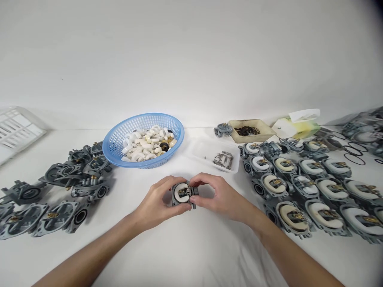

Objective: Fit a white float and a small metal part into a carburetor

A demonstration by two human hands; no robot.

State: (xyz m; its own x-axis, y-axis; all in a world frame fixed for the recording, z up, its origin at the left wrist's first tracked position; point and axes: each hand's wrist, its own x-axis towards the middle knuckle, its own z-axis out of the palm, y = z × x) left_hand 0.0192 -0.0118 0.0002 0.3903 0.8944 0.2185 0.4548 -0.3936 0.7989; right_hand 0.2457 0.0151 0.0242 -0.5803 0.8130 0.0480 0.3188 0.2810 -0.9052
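Observation:
A grey metal carburetor body (174, 199) lies in front of me on the white table, its bowl side facing up. A white C-shaped float (179, 187) sits inside it around brass parts. My left hand (160, 197) is closed around the body's left side, thumb at the near edge and fingers at the far edge. With thumb and forefinger my right hand (215, 195) pinches at the float's hinge on the right side. Whatever small part may be between those fingertips is too small to make out.
A blue basket (116, 159) of white floats stands behind my hands. Right of it are a clear tray (233, 167) of small metal pins and a beige tray (257, 137) of dark rings. Carburetor bodies (67, 171) crowd the left; rows of bodies with floats (323, 213) fill the right.

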